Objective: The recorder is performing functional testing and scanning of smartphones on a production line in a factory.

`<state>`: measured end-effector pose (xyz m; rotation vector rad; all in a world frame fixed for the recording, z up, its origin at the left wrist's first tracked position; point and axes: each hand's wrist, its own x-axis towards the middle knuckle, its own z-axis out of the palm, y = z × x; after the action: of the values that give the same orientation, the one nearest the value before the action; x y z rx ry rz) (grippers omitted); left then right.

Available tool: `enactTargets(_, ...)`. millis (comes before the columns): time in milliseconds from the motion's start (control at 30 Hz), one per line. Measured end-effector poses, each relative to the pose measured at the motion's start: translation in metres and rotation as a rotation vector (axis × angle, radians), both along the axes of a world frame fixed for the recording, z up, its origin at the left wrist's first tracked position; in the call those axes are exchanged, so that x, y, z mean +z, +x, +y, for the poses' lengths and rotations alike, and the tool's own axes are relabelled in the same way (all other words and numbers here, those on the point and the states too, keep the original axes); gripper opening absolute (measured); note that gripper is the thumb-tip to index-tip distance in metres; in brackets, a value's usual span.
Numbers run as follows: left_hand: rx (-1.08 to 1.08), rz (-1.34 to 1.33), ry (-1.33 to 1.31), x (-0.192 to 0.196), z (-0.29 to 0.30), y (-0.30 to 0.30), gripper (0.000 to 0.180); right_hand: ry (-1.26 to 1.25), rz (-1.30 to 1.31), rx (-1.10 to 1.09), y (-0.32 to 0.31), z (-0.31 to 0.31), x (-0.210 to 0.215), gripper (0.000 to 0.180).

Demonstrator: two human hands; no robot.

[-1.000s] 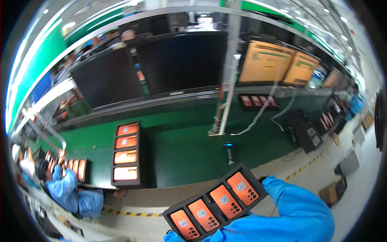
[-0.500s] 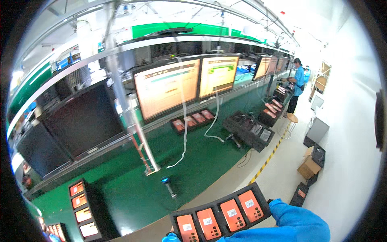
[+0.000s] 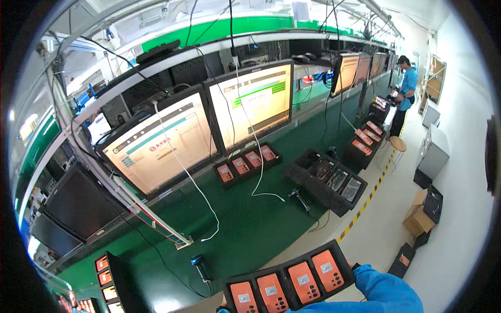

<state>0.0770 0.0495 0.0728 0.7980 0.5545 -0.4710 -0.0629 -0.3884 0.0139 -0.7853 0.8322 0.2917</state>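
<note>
A black foam tray (image 3: 282,276) is held up in front of me at the lower middle. Several orange phones (image 3: 302,281) lie in its slots in a row, backs up, each with a white label and dark camera lenses. My right hand (image 3: 354,266) grips the tray's right end; its blue sleeve hides most of the fingers. At the left end, only a sliver of my left hand (image 3: 224,302) shows against the tray. A handheld scanner (image 3: 200,268) with a blue top stands on the green bench (image 3: 245,211) just left of the tray.
Another tray of orange phones (image 3: 254,158) sits below the lit monitors (image 3: 251,104). Farther right are a black tray of dark items (image 3: 334,180) and a second scanner (image 3: 300,201). Loose white cables hang over the bench. A person in blue (image 3: 406,91) stands beyond a stool (image 3: 398,144).
My view has shifted forward and left along the bench, so the lit monitors look nearer. The tray of phones stays in both my hands, slightly lower in view.
</note>
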Motion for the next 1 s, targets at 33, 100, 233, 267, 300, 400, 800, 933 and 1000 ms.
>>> enactTargets(33,0.013,0.005,0.006,-0.001,-0.003,0.004,0.068,0.000,-0.011,0.014,0.016,-0.006,0.001,0.054)
enactTargets(100,0.042,0.028,0.010,-0.005,-0.006,0.011,0.068,-0.001,-0.017,0.040,0.046,-0.016,0.002,0.054)
enactTargets(233,0.074,0.059,-0.008,-0.026,-0.007,0.034,0.069,-0.023,-0.025,0.096,0.110,-0.028,0.000,0.054)
enactTargets(267,0.084,0.063,-0.010,-0.031,-0.005,0.039,0.069,-0.029,-0.020,0.112,0.125,-0.030,0.000,0.054)
enactTargets(300,0.096,0.073,-0.025,-0.035,-0.006,0.046,0.069,-0.042,-0.023,0.125,0.143,-0.035,0.003,0.054)
enactTargets(400,0.110,0.073,-0.053,-0.049,0.004,0.071,0.069,-0.064,-0.015,0.175,0.196,-0.034,-0.008,0.054)
enactTargets(800,0.052,0.102,0.219,-0.054,0.049,0.162,0.052,-0.012,-0.008,0.196,0.321,-0.065,0.050,0.050)
enactTargets(933,0.194,-0.171,1.004,-0.013,0.016,0.149,0.037,-0.712,-0.094,0.083,0.310,-0.094,0.005,0.045)
enactTargets(1000,0.297,-0.268,0.990,-0.010,-0.001,0.144,0.032,-1.161,-0.050,0.139,0.312,-0.108,-0.031,0.053)
